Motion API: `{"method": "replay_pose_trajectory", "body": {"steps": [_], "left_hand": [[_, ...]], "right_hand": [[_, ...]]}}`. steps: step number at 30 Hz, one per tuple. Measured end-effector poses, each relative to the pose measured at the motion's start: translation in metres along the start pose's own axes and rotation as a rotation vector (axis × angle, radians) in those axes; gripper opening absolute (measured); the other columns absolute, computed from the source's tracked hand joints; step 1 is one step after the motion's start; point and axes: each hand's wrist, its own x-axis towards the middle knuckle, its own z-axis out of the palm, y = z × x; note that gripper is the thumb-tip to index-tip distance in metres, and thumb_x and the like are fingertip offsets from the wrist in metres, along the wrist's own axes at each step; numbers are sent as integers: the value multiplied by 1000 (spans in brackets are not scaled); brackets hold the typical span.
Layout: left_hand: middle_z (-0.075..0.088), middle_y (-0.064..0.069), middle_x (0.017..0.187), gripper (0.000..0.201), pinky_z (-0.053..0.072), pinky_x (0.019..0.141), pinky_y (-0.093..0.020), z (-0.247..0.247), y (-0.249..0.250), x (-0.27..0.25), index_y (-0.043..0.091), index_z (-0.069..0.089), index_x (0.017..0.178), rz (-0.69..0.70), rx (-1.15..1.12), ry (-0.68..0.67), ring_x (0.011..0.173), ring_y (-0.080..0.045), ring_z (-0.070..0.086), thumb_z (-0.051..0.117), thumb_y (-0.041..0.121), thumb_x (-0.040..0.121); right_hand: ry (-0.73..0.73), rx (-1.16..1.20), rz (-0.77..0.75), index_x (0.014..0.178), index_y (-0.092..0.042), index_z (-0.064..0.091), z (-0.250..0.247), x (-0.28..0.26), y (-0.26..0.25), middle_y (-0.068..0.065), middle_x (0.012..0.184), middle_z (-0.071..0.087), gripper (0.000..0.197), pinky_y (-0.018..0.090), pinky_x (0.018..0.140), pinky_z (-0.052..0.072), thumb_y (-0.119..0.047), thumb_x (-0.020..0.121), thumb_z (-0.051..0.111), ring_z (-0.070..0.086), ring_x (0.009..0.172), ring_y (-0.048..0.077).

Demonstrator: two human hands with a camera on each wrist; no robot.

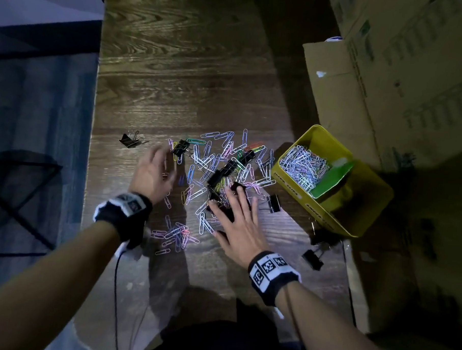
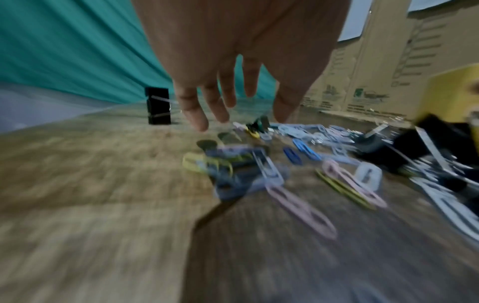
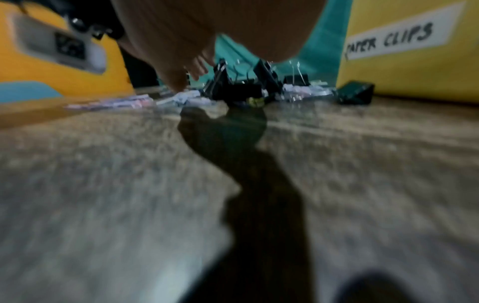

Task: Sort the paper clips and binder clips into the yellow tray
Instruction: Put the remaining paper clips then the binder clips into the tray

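Dozens of coloured wire paper clips (image 1: pixel 217 158) strewn across the near half of the wood-grain desk (image 1: pixel 176 66), pointing every way, no shared axis. Mixed among them, black folded-metal binder clips (image 1: pixel 222 171) with thin wire handles, bunched at the middle of the pile. One lone binder clip (image 1: pixel 129 140) well apart to the left, near the desk's left edge, on its side in the head view. Another binder clip (image 1: pixel 273 203) just right of the pile, and two more (image 1: pixel 312 259) near the right edge, below the tray.

Yellow tray (image 1: pixel 290 182) at the right of the pile, rectangular, long axis running from far-left to near-right, backed close by cardboard boxes (image 1: pixel 387 89). Split by a green divider (image 1: pixel 333 176); far-left compartment heaped with paper clips (image 1: pixel 303 164); near-right compartment too dark to read. White label reading "PAPER CLIPS" (image 3: pixel 388 39) on its side wall.

Left hand (image 1: pixel 153 175) above the pile's left fringe, fingers loose and spread, grasping nothing. Right hand (image 1: pixel 238 225) palm down, fingers straight and splayed over the black clips at the pile's near side; contact hard to judge, nothing grasped.

Wide stretch of bare-looking wood beyond the pile; little room at the right, between pile and tray.
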Motion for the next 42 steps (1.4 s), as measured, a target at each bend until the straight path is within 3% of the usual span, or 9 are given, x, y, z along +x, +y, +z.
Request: {"method": "replay_pose_trajectory", "body": {"steps": [2,5,10,15,21,24,27,33,42], "left_hand": [[46,-21,128,62,39,102,-47,-8,5,28,14,45,131,-19,54,-70,116,-37,46,72,26,76],[49,-17,124,56,46,91,-44,-14,15,54,18,51,127,8,179,-221,109,-35,51,72,32,77],[65,-17,100,26,43,73,-31,-14,24,60,10,62,108,100,173,-268,88,-31,60,64,15,83],[69,-18,95,17,51,79,-38,-28,33,88,9,67,98,67,97,-171,86,-33,64,57,12,85],[67,-15,103,22,46,81,-31,-28,38,128,11,65,107,-91,13,-158,95,-30,62,60,15,86],[53,-17,126,56,41,97,-34,-25,28,122,17,48,131,19,-55,-77,111,-31,54,67,12,78],[45,-21,131,53,39,102,-43,-16,24,95,15,47,130,185,25,90,119,-35,44,61,10,79],[20,-8,154,58,24,109,-56,14,8,43,34,19,145,233,364,-332,138,-34,21,36,49,91],[28,-4,152,52,22,111,-53,13,-15,-63,25,33,141,273,272,-384,141,-27,18,27,43,93]], "right_hand": [[70,0,-69,135,-29,37,8,-10,0,8,146,27,51,56,114,17,-34,87,51,19,136,28],[110,-5,-144,103,-27,45,18,-20,3,4,112,55,32,45,83,53,-33,78,64,40,102,18],[-4,31,-90,96,-25,44,25,-21,9,1,104,54,16,38,80,47,-38,87,43,46,94,17],[-25,-8,-57,96,-27,44,30,-18,9,-1,104,52,19,35,80,44,-41,83,46,39,95,15],[-75,-35,-58,101,-32,50,33,-17,8,-4,105,49,26,33,79,26,-42,78,46,39,96,16],[-65,-17,-45,100,-32,49,34,-17,7,-4,104,52,26,33,80,26,-43,76,47,39,95,16],[-51,-29,-35,98,-31,50,35,-17,7,-3,103,56,26,33,79,27,-44,76,47,41,94,16],[-11,-33,-43,97,-28,49,33,-18,4,-2,101,55,26,34,79,28,-43,76,50,41,94,16],[-48,-92,-5,94,-29,59,26,-17,0,-4,95,56,28,33,72,48,-45,76,45,42,88,14]]}}
